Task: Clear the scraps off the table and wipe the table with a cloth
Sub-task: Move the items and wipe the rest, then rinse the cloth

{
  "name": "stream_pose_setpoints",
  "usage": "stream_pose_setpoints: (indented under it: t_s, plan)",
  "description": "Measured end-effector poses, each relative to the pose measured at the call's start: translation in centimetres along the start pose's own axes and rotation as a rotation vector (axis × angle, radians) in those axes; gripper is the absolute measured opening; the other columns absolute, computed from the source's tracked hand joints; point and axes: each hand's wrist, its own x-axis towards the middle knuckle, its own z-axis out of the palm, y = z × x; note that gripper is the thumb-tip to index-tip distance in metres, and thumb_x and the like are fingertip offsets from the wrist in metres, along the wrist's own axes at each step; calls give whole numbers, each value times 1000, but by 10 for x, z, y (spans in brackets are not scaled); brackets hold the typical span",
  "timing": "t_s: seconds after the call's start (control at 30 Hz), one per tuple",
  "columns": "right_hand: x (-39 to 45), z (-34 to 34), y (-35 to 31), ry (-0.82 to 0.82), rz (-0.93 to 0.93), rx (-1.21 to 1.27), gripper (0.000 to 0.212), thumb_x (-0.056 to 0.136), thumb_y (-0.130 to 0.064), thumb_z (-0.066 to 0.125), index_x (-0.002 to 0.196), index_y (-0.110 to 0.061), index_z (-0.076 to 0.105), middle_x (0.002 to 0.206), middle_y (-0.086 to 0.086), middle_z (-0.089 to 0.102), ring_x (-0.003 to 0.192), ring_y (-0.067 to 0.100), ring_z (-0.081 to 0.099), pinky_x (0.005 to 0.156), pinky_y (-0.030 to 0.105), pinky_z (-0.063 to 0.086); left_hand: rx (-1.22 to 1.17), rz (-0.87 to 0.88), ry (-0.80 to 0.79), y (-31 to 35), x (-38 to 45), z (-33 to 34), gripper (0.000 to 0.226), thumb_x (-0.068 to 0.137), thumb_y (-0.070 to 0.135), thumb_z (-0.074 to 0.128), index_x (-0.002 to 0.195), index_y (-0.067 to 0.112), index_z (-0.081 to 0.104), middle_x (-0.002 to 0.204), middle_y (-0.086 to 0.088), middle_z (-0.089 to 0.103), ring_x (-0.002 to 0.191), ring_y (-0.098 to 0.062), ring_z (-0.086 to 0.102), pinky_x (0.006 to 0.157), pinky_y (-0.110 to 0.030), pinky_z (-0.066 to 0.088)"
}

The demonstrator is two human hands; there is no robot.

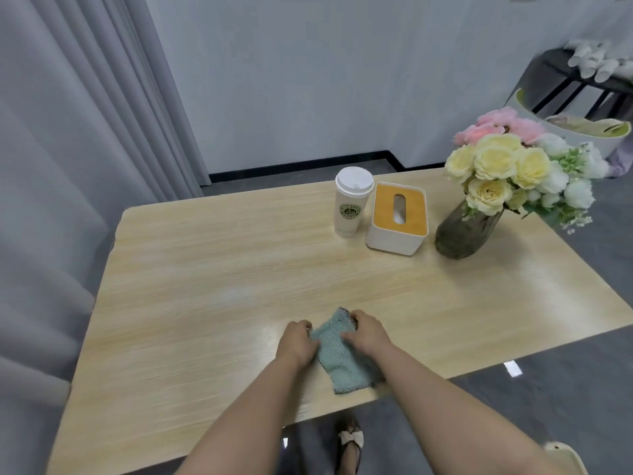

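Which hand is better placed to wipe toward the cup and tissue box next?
Right, probably. The right hand grips the far end of the cloth, on the side of the cup and tissue box. The left hand holds its left edge.

Bare table (205,286) spreads across the frame's left and centre, open to a passing hand; at upper right a cup (351,202), tissue box (397,217) and flower vase (462,231) stand close together, seemingly with only narrow gaps

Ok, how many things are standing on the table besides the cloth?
3, along the far edge: a white lidded paper cup, a white tissue box with orange top beside it, then a dark glass vase of flowers rightmost.
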Motion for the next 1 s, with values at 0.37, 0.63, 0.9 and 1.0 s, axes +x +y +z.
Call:
stream_pose_setpoints:
  t_s: [0.37,0.63,0.9,1.0]
  plan:
    - [-9,43,-12,63,-2,94,33,85,-20,65,117,-11,59,113,12,63,99,24,58,79,25,41,-176,106,-3,-25,-19,-15,14,92,12,53,100,7,64,96,-6,62,89,-16,52,66,-18,32]
    - [-7,36,-76,198,-163,451,12,91,-24,56,81,-20,51,92,5,58,87,20,53,76,30,41,-452,146,152,-33,-16,-79,12,97,15,43,92,18,53,80,-1,55,71,-16,48,61,-27,35]
    - [22,17,-141,129,-206,540,10,93,-20,50,85,-18,44,83,4,55,81,19,50,68,26,34,-521,259,166,-35,-1,-142,24,91,8,55,110,21,59,85,10,51,80,-12,46,67,-20,40]
    - [39,7,-158,129,-272,538,7,94,-20,51,89,-17,47,89,7,57,83,21,53,70,26,36,-501,239,173,-37,16,-163,26,90,6,57,112,19,64,95,4,60,81,-11,50,66,-18,42]
